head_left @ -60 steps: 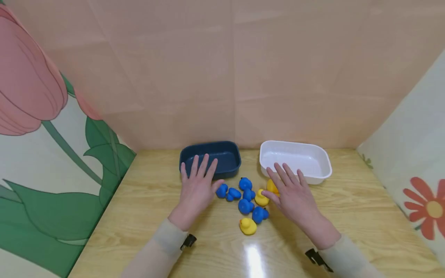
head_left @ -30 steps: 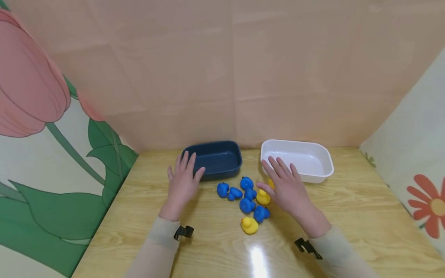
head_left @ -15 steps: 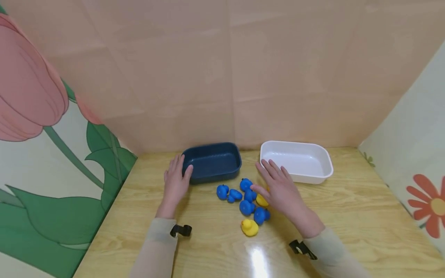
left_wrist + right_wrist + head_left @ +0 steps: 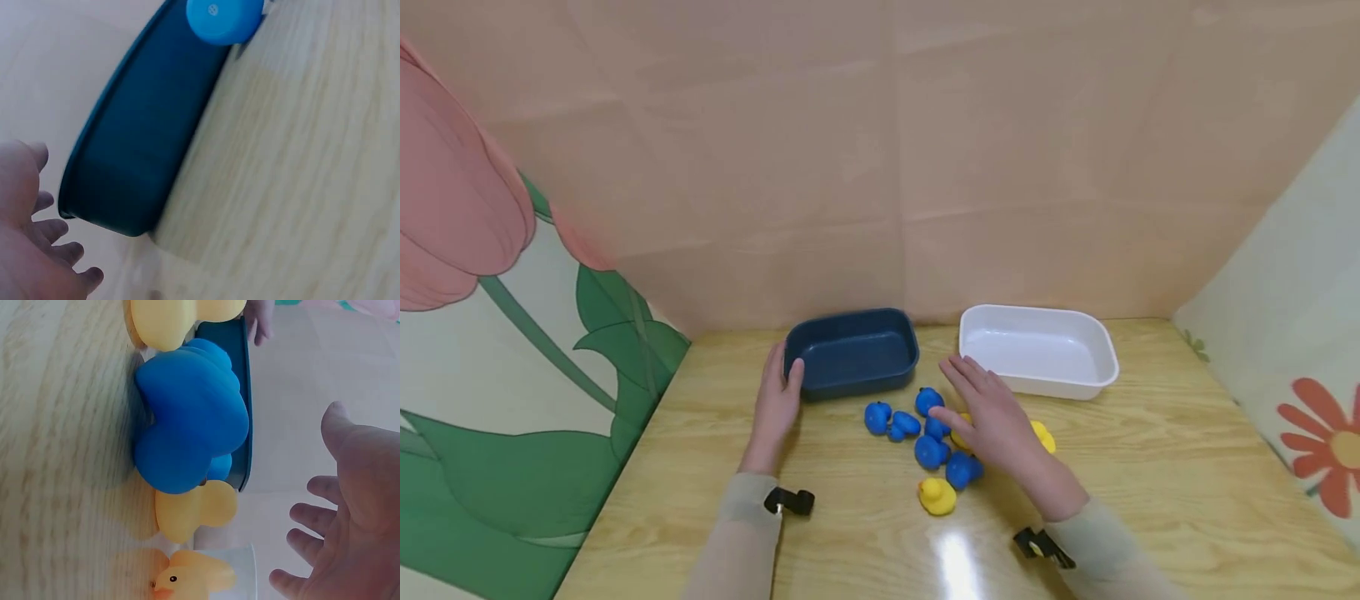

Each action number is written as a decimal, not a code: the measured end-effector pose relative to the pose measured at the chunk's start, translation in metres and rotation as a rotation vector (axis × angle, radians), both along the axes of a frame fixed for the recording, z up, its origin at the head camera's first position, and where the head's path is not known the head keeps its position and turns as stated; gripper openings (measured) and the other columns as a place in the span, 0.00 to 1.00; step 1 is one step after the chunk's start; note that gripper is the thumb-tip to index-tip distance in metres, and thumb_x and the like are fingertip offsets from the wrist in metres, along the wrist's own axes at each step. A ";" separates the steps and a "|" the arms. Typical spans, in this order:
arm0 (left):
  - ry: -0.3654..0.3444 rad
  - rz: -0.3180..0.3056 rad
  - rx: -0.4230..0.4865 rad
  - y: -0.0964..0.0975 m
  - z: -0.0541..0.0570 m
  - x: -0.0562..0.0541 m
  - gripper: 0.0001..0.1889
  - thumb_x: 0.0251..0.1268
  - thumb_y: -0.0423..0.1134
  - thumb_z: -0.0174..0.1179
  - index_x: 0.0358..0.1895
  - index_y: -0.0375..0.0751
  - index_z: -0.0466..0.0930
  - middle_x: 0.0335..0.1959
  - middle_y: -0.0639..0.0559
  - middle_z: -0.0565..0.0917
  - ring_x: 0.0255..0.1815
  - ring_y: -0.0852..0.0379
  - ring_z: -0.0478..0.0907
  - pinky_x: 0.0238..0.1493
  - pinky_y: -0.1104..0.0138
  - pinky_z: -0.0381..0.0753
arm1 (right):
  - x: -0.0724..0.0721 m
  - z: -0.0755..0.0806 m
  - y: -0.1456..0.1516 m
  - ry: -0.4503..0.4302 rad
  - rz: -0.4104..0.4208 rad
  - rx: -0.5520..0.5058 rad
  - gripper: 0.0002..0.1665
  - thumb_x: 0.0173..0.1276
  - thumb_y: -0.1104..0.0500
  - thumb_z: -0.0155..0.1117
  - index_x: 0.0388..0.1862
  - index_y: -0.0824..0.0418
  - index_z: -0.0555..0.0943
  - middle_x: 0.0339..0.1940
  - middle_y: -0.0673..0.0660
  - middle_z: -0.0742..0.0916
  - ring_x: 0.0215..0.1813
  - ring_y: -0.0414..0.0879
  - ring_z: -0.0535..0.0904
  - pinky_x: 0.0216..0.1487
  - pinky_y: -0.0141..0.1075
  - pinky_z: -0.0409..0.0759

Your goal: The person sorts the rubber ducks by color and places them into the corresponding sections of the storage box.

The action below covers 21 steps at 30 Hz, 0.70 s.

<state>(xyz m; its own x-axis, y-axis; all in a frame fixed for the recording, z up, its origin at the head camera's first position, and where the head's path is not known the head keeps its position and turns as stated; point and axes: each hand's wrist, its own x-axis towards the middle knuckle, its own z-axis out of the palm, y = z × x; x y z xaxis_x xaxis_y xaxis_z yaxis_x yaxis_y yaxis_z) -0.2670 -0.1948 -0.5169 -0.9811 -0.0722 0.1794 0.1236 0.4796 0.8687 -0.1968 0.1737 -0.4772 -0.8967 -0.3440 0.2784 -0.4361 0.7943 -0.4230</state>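
My left hand (image 4: 775, 408) is at the left end of a dark blue tray (image 4: 850, 354), its fingers along the outside and the thumb near the front corner. In the left wrist view its fingers (image 4: 69, 253) are spread beside the tray's end wall (image 4: 119, 200). My right hand (image 4: 992, 421), fingers extended, hovers over the right side of a cluster of toys and holds nothing. Several blue rubber ducks (image 4: 931, 452) lie tipped over in the middle. One yellow rubber duck (image 4: 937, 496) sits nearest me; another yellow duck (image 4: 1042, 435) shows beyond the right wrist. A third is partly covered by the right hand.
A white tray (image 4: 1037, 350) stands at the back right, level with the dark one. Both are near the beige backdrop (image 4: 895, 208) at the rear edge of the wooden table (image 4: 1150, 458). Patterned panels (image 4: 1300, 333) flank the table.
My left hand has come from above the dark tray to its left end, and the tray has shifted slightly left. My right hand has drifted left and nearer me, uncovering a yellow duck.
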 end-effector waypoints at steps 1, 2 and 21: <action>-0.005 0.007 0.030 -0.001 -0.002 0.000 0.37 0.94 0.54 0.47 0.93 0.47 0.48 0.93 0.44 0.47 0.92 0.42 0.45 0.88 0.44 0.49 | 0.000 0.000 -0.001 0.000 0.006 -0.007 0.49 0.82 0.40 0.68 0.89 0.62 0.64 0.88 0.66 0.68 0.89 0.66 0.57 0.86 0.66 0.53; -0.014 0.012 0.059 -0.002 -0.003 0.000 0.37 0.93 0.55 0.47 0.93 0.47 0.47 0.93 0.44 0.47 0.92 0.42 0.45 0.89 0.45 0.49 | 0.000 0.000 -0.003 0.002 0.010 -0.011 0.49 0.82 0.40 0.68 0.89 0.62 0.64 0.87 0.67 0.68 0.88 0.66 0.58 0.86 0.66 0.54; -0.089 0.020 0.093 0.006 -0.018 -0.009 0.38 0.93 0.59 0.46 0.93 0.53 0.44 0.92 0.46 0.49 0.91 0.40 0.47 0.88 0.41 0.50 | 0.005 -0.001 -0.015 0.001 0.039 -0.143 0.42 0.81 0.42 0.71 0.85 0.58 0.73 0.81 0.63 0.78 0.81 0.68 0.70 0.78 0.67 0.69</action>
<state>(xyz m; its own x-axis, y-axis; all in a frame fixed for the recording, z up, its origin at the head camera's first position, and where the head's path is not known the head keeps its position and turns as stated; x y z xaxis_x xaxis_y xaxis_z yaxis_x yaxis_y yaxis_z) -0.2757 -0.1890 -0.5346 -0.9911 -0.1040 0.0830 0.0350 0.3979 0.9168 -0.1914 0.1582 -0.4781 -0.8830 -0.3355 0.3283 -0.4662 0.7082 -0.5301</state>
